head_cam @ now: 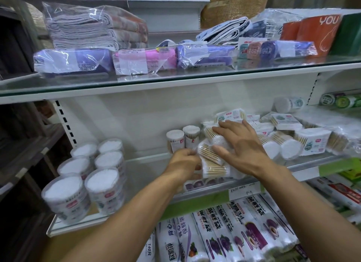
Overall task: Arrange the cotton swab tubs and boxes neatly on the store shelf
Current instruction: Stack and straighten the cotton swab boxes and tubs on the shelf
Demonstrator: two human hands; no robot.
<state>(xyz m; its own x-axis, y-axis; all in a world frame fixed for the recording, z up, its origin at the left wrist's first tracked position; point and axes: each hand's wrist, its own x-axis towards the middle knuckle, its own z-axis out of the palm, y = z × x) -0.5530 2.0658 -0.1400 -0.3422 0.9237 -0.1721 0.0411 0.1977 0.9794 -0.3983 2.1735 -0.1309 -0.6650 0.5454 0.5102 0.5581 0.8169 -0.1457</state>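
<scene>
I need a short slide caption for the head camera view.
Both hands gather bagged cotton swabs beside stacked tubs.

Single head-worn wide-angle view, facing forward and slightly down, close to the middle glass shelf (148, 162); the upper shelf (175, 80) fills the top.

Bagged folded towels (91, 25) lie on the upper glass shelf, plastic wrap rolls (244, 228) stacked on the lowest tier.

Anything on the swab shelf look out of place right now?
Yes. The swab packs under both hands lie tilted in a loose heap, and one tub at the back lies on its side, unlike the upright stacked tubs on the left.
</scene>
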